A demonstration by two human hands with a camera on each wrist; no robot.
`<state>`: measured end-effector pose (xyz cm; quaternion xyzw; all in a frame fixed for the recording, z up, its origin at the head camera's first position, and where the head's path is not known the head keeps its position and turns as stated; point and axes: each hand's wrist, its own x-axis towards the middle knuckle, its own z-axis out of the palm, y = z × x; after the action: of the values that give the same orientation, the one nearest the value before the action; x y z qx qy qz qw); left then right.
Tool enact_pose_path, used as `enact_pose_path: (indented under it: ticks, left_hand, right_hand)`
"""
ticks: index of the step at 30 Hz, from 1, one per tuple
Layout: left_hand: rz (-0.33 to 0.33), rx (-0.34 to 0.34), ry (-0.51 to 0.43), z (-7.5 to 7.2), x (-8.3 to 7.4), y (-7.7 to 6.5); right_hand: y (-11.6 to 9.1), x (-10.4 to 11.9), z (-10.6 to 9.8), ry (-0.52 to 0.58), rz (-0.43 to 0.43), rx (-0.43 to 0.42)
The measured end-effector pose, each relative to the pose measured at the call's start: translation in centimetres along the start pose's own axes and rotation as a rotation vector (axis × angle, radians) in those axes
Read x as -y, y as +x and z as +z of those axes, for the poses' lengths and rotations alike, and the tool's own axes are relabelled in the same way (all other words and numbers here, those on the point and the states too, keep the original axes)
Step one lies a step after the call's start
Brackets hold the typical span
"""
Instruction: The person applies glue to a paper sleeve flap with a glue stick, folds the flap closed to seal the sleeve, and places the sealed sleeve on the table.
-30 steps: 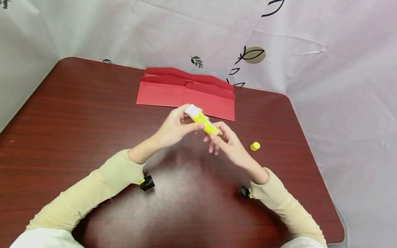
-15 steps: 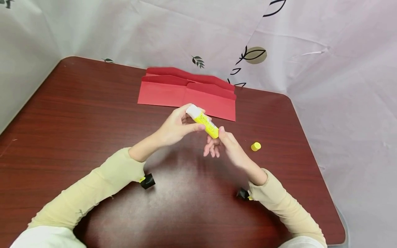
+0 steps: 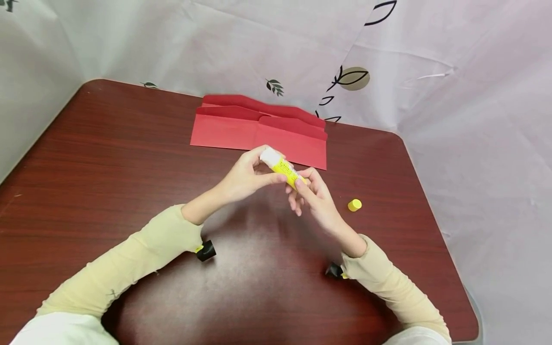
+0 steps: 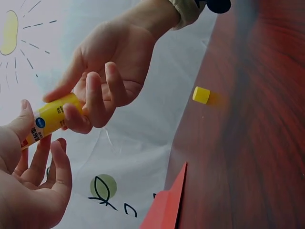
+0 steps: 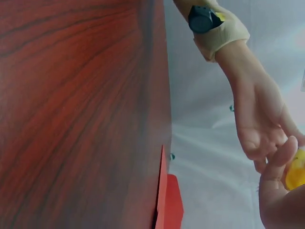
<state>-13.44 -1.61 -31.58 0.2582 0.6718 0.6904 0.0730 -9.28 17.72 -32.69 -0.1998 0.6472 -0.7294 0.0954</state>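
Note:
A yellow glue stick [image 3: 284, 168] with a white end is held up above the table, tilted, its white end toward the upper left. My left hand [image 3: 243, 177] grips it near the white end, thumb along its side. At the lower, yellow end my right hand [image 3: 316, 199] pinches it between thumb and index finger, the other fingers loosely bent. The left wrist view shows the printed label of the glue stick [image 4: 52, 117] between both hands. In the right wrist view only its yellow base [image 5: 296, 171] shows, partly behind fingers.
A small yellow cap [image 3: 354, 205] stands on the dark red wooden table [image 3: 129, 143], right of my right hand. Several red envelopes [image 3: 224, 129] with raised flaps lie overlapping at the table's back edge. A pale printed curtain [image 3: 224, 48] hangs behind and beside the table.
The right thumb and fingers let up at the yellow base half a second ago, then came back round it. The left hand and glue stick have barely moved.

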Motion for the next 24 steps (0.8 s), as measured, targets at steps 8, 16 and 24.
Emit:
enact_pose_path:
  ticks: [8, 16, 24]
  left_hand:
    - [0.024, 0.107, 0.055, -0.8, 0.3, 0.6]
    - [-0.065, 0.136, 0.151, -1.8, 0.8, 2.3]
    - [-0.211, -0.143, 0.385, -4.4, 1.6, 5.9]
  right_hand:
    - [1.3, -6.3, -4.2, 0.144, -0.052, -0.039]
    - [2.4, -8.3, -7.9, 0.126, -0.126, -0.134]
    - [0.7, -1.0, -3.5, 0.036, -0.164, -0.170]
